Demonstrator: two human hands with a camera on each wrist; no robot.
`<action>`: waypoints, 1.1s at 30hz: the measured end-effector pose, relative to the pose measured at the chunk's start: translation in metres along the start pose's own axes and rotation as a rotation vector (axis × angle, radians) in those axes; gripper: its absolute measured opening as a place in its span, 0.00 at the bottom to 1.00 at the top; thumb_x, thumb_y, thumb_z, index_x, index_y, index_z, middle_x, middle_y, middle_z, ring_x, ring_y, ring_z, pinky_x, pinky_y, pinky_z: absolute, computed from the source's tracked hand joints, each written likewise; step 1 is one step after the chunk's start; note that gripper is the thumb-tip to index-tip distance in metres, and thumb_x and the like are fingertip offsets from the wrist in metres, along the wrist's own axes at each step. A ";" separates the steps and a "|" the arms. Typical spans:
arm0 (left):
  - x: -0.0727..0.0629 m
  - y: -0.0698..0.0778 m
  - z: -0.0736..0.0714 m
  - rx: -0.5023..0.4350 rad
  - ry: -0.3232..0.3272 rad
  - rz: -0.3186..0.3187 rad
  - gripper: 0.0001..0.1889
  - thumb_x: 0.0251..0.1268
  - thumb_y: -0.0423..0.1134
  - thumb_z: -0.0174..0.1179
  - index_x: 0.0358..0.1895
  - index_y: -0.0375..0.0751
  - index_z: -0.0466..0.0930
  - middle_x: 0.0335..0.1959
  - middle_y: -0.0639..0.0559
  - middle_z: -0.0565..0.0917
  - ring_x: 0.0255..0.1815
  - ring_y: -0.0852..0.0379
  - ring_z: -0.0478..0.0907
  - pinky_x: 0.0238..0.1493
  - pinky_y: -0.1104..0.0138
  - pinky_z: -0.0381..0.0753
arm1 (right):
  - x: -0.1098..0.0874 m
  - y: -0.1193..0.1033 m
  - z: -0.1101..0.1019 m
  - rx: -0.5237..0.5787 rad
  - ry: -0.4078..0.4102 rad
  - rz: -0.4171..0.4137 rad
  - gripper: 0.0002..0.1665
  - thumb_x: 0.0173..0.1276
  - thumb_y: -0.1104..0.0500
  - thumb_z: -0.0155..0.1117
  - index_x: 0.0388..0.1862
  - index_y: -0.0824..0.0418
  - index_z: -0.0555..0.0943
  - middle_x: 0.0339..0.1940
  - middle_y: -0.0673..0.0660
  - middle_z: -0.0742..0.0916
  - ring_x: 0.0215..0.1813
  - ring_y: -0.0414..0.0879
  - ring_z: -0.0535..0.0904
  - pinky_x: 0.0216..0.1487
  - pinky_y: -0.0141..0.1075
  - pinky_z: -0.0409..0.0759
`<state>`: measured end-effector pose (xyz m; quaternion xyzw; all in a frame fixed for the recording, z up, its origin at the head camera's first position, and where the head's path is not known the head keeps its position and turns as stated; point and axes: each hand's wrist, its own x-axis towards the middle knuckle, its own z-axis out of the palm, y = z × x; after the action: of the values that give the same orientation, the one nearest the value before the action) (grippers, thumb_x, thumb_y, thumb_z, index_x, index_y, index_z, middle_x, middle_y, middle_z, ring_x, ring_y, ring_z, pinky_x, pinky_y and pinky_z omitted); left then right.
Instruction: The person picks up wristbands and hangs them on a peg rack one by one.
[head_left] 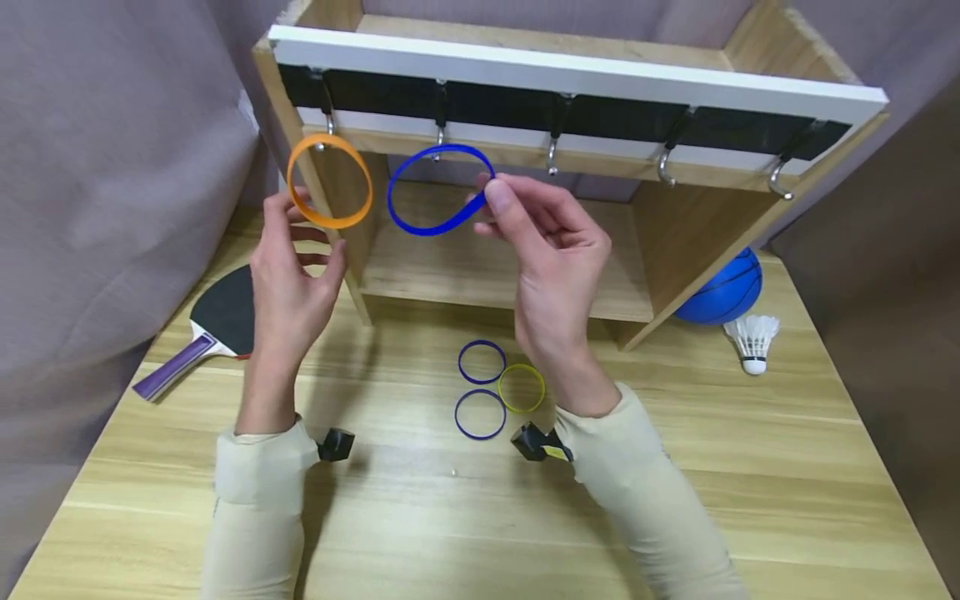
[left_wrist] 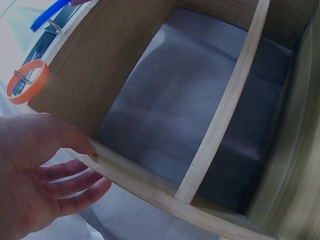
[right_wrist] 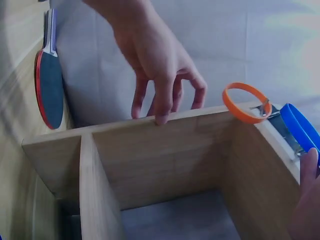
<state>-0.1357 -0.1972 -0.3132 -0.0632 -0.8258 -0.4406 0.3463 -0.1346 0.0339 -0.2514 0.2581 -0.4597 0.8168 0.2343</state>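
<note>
A blue silicone wristband [head_left: 431, 231] is pinched between the thumb and fingers of my right hand [head_left: 558, 250], its loop up against the second hook [head_left: 440, 137]. Whether the hook passes through it I cannot tell. On the leftmost hook [head_left: 330, 123] hangs an orange wristband [head_left: 345, 222]. Below it, my left hand [head_left: 292, 283] grips the edge of the wooden shelf's side panel [left_wrist: 135, 192], thumb on one side and fingers on the other. In the right wrist view that left hand [right_wrist: 160, 65] is seen from across the shelf.
Two dark blue wristbands [head_left: 481, 362] and a yellow one [head_left: 542, 388] lie on the table [head_left: 405, 517]. A table tennis bat [head_left: 225, 321] lies at left. A blue ball [head_left: 723, 292] and a shuttlecock [head_left: 752, 337] are at right. More hooks [head_left: 665, 167] line the shelf's front.
</note>
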 end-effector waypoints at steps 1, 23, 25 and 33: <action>0.000 0.000 0.000 -0.002 -0.001 -0.002 0.28 0.58 0.27 0.64 0.62 0.40 0.67 0.51 0.50 0.80 0.43 0.56 0.81 0.32 0.72 0.83 | 0.000 0.002 0.000 0.000 0.012 -0.008 0.07 0.64 0.74 0.64 0.41 0.73 0.84 0.39 0.72 0.86 0.38 0.59 0.85 0.36 0.43 0.87; -0.001 0.001 0.000 0.015 -0.001 -0.012 0.27 0.58 0.28 0.64 0.61 0.40 0.67 0.51 0.50 0.80 0.43 0.57 0.81 0.33 0.72 0.83 | 0.001 0.014 -0.007 -0.091 0.007 0.001 0.08 0.63 0.73 0.67 0.41 0.71 0.85 0.39 0.71 0.87 0.39 0.60 0.85 0.35 0.45 0.86; 0.000 0.001 0.000 0.017 -0.001 -0.016 0.28 0.58 0.28 0.64 0.62 0.40 0.67 0.52 0.50 0.80 0.43 0.57 0.81 0.33 0.71 0.84 | 0.000 0.014 -0.008 -0.112 -0.003 0.020 0.08 0.63 0.72 0.67 0.42 0.70 0.85 0.40 0.69 0.87 0.40 0.60 0.85 0.34 0.45 0.86; -0.001 0.001 0.000 0.019 -0.005 -0.029 0.28 0.58 0.28 0.64 0.62 0.41 0.67 0.52 0.51 0.80 0.43 0.57 0.81 0.33 0.76 0.81 | -0.015 0.004 -0.032 -0.206 -0.060 0.068 0.09 0.65 0.69 0.66 0.44 0.71 0.84 0.43 0.69 0.87 0.43 0.65 0.84 0.32 0.45 0.86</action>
<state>-0.1345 -0.1962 -0.3134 -0.0488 -0.8317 -0.4375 0.3385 -0.1329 0.0578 -0.2780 0.2415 -0.5564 0.7647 0.2177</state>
